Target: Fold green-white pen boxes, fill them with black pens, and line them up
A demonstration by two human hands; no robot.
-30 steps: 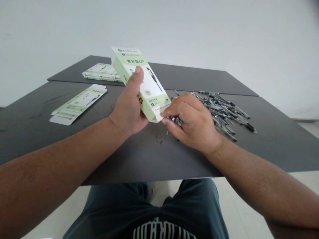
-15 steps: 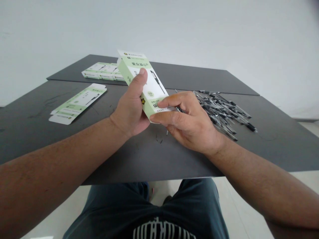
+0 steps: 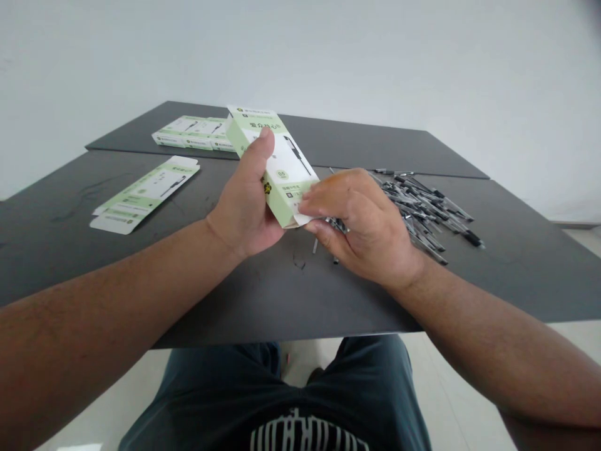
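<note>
My left hand (image 3: 244, 203) grips a pale green and white pen box (image 3: 282, 164), thumb on its printed front, tilting it away from me above the dark table (image 3: 263, 294). Fingertips of my right hand (image 3: 364, 228) pinch the white flap at the box's near end. The right hand hovers just above the left edge of a pile of black pens (image 3: 422, 207) and hides some of them. Whether the near end is closed cannot be seen.
A flat unfolded box (image 3: 145, 194) lies on the table at the left. A row of closed boxes (image 3: 195, 133) lies at the back left. A second dark table (image 3: 375, 150) adjoins behind. My knees sit under the near edge.
The box has tilted lower and further away. My right fingers have shifted from lying over the box's near end to pinching its end flap.
</note>
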